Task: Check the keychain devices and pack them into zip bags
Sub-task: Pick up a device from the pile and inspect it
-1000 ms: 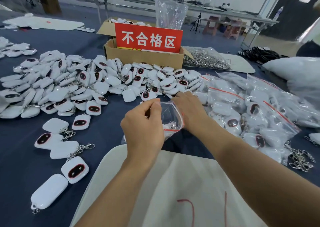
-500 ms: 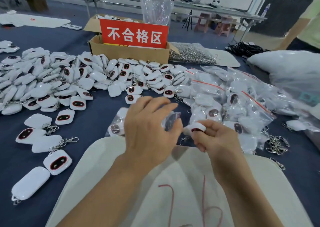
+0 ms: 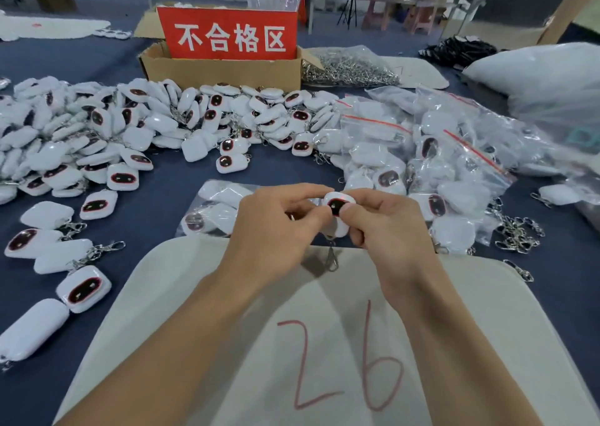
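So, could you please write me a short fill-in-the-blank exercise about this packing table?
The left hand and right hand hold one keychain device over a white mat marked ____.
The sign on the cardboard box is coloured ____.
The heap of filled zip bags lies on the person's ____ side.
Missing words: 26; red; right.

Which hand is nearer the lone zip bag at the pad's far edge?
Left. The left hand is right beside the zip bag, covering its right edge; the right hand is further right, past the keychain device both hold.
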### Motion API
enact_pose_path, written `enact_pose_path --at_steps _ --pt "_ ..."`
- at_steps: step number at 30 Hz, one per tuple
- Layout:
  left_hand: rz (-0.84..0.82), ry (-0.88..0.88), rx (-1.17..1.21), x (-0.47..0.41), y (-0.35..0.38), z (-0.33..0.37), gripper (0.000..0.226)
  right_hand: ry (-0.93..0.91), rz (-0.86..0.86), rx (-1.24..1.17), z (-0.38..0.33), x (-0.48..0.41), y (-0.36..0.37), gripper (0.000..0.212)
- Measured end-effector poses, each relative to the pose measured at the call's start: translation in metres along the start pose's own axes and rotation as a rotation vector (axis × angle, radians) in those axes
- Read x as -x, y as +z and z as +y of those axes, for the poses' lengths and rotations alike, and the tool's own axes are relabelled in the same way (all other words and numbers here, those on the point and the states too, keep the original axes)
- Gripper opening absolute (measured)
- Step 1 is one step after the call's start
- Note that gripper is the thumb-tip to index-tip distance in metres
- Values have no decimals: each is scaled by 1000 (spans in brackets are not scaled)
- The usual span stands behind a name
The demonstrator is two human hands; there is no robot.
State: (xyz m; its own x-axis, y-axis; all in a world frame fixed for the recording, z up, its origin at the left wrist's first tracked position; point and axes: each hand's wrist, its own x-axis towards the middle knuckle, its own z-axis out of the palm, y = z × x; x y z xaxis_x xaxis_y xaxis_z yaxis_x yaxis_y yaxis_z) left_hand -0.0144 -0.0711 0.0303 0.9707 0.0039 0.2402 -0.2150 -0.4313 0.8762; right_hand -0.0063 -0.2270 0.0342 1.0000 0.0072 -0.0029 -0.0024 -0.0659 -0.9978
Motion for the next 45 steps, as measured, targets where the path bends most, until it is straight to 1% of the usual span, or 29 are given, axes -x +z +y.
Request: enact_pose_path --at_steps 4,7,11,16,19,22,25,27,30,33,39,42,45 --pt "42 -40 118 -2 -1 1 18 12 -38 8 -6 1 1 21" --pt "98 -81 206 -3 0 4 25 13 -79 -52 -11 2 1 30" --pt "170 -161 347 -5 -2 6 26 20 -164 -173 -15 6 2 40" --pt "171 -180 413 -2 -3 5 27 24 -163 -133 -12 7 6 42" --pt "181 -177 421 -2 -2 6 22 29 -166 -158 -11 7 8 42" --pt "154 -226 448 -4 -5 6 18 39 -154 -174 -10 6 9 40" --pt "113 -244 515 -5 -8 9 12 46 -162 -239 -13 6 7 30" --pt "109 -242 552 -5 -10 12 8 48 -170 -260 -14 6 5 28" --pt "109 -239 548 -6 -10 12 22 42 -184 -266 -14 6 4 27" --pt "104 -226 550 -7 -11 12 26 29 -178 -268 -12 5 4 35" --pt "124 -165 557 -5 -11 11 19 -19 -120 -223 -9 7 4 28" --pt "128 -149 553 -4 -9 10 16 -60 -131 -132 -11 10 7 23" --pt "124 -133 531 -3 -8 8 18 -102 -115 -54 -12 11 10 20"
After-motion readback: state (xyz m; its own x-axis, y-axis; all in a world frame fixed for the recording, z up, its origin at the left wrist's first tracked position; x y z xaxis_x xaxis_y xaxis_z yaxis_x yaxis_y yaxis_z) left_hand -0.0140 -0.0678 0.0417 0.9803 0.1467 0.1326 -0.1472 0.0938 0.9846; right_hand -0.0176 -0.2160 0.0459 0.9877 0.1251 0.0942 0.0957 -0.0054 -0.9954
